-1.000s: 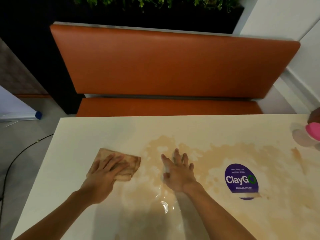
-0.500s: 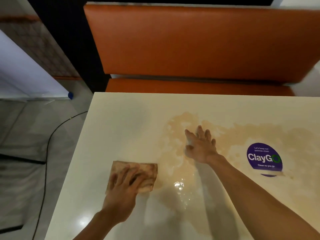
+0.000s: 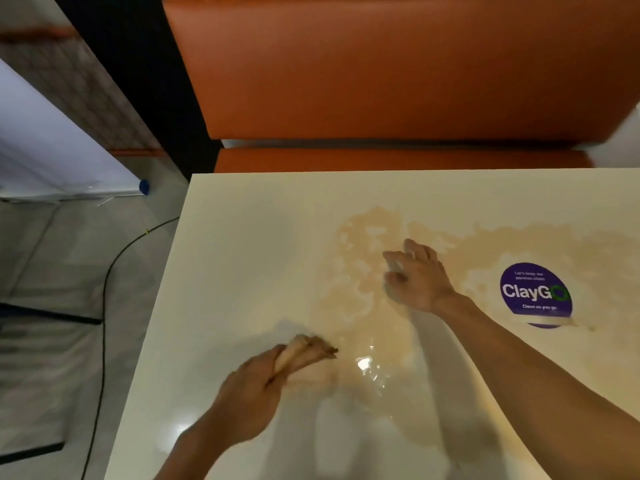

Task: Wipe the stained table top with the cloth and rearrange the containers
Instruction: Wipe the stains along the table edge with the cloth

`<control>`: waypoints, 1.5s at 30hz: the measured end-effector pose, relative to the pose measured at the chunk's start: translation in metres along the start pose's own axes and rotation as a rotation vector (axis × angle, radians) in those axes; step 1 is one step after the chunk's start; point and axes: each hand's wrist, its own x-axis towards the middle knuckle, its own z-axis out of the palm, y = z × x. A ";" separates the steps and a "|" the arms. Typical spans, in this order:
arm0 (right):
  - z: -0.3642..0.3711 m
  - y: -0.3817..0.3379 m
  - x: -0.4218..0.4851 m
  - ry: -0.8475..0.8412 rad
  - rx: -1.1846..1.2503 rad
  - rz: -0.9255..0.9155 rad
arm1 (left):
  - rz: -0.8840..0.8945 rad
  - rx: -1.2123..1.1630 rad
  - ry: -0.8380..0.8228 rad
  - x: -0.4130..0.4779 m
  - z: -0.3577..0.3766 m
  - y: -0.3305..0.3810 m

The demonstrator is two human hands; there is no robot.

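Observation:
A cream table top carries a wide brown stain across its middle and right. My left hand grips a bunched brown cloth, lifted at the stain's near-left edge. My right hand lies flat with fingers spread on the stained area, holding nothing. A wet glossy patch shines just right of the cloth. No containers are in view.
A round purple "ClayGo" sticker sits on the table at the right. An orange bench seat stands behind the table's far edge. On the floor at left lie a black cable and a white board.
The cloth lay flat under my left hand; now it is bunched up and gripped in that hand, nearer the wet patch. My right hand stayed on the stain. The view shifted left.

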 end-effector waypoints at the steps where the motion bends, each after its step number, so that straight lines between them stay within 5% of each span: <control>1: -0.001 0.002 -0.001 0.034 0.035 0.006 | -0.003 -0.140 -0.015 0.010 -0.015 0.005; 4: -0.007 0.011 -0.003 0.057 0.042 0.049 | 0.002 -0.349 0.045 0.055 -0.050 0.016; 13: 0.001 0.031 -0.006 -0.024 -0.106 0.073 | 0.099 0.462 0.389 0.228 -0.071 0.121; 18: 0.005 0.035 -0.003 0.007 -0.125 0.062 | 0.229 0.589 0.274 0.299 -0.050 0.154; 22: 0.011 0.042 -0.003 0.050 -0.180 0.026 | 0.449 0.813 -0.017 0.316 -0.018 0.139; 30: 0.003 0.049 -0.005 0.047 -0.227 -0.046 | 0.573 0.782 -0.027 0.300 -0.023 0.087; 45: -0.005 0.041 -0.004 -0.020 -0.131 0.024 | 0.356 0.709 0.133 0.136 -0.003 0.006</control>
